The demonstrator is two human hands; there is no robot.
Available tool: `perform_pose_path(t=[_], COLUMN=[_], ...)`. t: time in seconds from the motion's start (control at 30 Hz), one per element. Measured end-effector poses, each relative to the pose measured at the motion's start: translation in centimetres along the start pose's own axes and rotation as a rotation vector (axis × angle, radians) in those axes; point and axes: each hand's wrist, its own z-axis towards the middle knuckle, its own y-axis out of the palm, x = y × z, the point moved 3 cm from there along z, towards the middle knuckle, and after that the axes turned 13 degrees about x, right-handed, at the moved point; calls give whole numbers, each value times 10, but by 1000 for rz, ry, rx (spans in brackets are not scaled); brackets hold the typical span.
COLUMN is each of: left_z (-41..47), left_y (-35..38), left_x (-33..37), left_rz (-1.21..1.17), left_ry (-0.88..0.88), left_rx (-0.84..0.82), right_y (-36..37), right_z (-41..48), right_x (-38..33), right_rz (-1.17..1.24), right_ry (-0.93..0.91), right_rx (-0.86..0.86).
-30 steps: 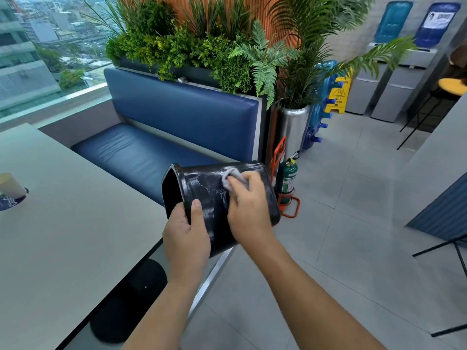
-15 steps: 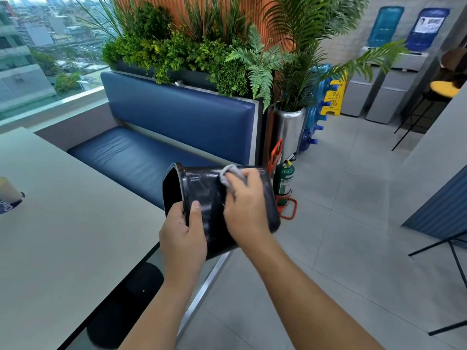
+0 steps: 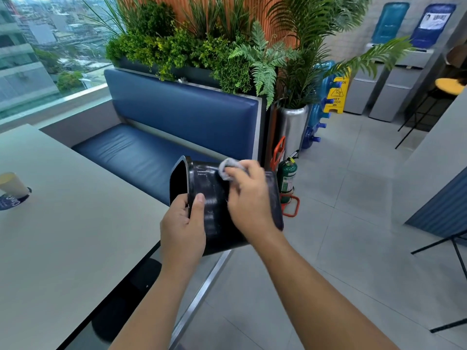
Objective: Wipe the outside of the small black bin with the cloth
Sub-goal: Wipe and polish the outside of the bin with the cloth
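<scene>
Sideways in mid-air, the small black bin (image 3: 214, 219) sits just off the table (image 3: 63, 248) edge. The left hand (image 3: 183, 228) curls over its rim, and the right hand (image 3: 249, 198) clutches one grey cloth (image 3: 227, 169) against its upper wall. Beyond stand one blue bench (image 3: 177, 114), one green fire extinguisher (image 3: 286, 178) and two water dispensers (image 3: 364, 79), with tiled floor (image 3: 353, 223) open to the right.

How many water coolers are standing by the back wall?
2, side by side: the left water cooler beside the yellow wet-floor sign, the right water cooler just right of it. More could sit out of frame.
</scene>
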Motion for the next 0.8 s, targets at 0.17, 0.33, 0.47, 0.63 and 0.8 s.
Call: perform_pose_path(t=[0.17, 0.33, 0.47, 0.63, 0.8], left_z=[19, 17, 11, 26, 33], left_y=[-10, -13, -3, -2, -4], left_x=[-8, -11, -3, -9, -20], left_rz=[-4, 13, 33, -16, -38], left_ry=[-44, -52, -19, -61, -105], left_rx=[82, 1, -51, -10, -42], right_y=[-15, -16, 7, 5, -9], right_z=[-59, -26, 2, -47, -79], right_x=[-6, 43, 4, -28, -3], right_rz=[84, -85, -45, 49, 117], right_ry=[-154, 98, 12, -184, -213], right_rx=[-139, -7, -26, -135, -200])
